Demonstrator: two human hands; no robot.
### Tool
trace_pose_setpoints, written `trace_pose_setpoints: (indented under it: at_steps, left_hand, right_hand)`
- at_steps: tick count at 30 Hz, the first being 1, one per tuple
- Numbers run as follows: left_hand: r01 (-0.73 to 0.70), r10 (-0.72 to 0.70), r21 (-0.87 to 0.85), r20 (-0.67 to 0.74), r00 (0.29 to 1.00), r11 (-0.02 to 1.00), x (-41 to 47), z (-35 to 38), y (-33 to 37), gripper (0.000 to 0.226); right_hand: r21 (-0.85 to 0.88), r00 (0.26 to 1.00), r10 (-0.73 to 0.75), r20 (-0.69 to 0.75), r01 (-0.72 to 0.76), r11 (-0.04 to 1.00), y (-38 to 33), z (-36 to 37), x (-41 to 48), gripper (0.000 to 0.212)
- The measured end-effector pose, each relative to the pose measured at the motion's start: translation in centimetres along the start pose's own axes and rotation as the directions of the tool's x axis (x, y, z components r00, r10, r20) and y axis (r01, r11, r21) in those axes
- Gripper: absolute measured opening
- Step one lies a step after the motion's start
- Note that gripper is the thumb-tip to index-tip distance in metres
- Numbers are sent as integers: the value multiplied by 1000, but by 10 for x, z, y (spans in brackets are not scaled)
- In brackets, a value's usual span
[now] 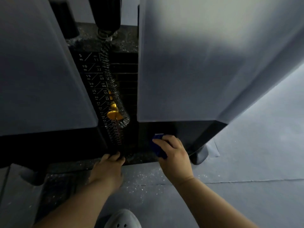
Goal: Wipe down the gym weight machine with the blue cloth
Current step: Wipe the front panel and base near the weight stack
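The weight machine fills the view from above: two grey shrouds (pixel 189 71) flank a black numbered weight stack (pixel 98 83) with a yellow selector pin (pixel 113 113) on a coiled cord. My right hand (pixel 174 153) presses the folded blue cloth (pixel 158 145) against the black lower panel (pixel 189 134) under the right shroud; most of the cloth is hidden under my palm. At the foot of the weight stack, my left hand (pixel 107 170) rests on the machine's black base edge, its fingertips curled over the lip.
Grey speckled rubber floor (pixel 246 186) spreads to the right and below. A rounded black machine foot (pixel 199 155) stands just right of my right hand. My white shoe (pixel 123 219) shows at the bottom edge. A black upright post (pixel 64 17) rises behind the left shroud.
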State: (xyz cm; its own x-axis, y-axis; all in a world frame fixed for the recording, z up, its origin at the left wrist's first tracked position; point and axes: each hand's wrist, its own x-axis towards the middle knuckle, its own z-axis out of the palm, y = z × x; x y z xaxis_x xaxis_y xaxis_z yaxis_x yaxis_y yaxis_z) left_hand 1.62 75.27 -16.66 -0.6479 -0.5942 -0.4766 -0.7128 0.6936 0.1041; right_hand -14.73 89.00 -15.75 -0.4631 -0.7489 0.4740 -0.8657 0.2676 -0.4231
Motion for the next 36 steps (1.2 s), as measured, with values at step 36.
trace_pose_setpoints:
  at_steps: [36]
  left_hand:
    - [4,-3,2,-59,998,1000,-1,8,-6,60]
  right_hand:
    - [-15,929,-121,350,135,991,-13,72,-24,61]
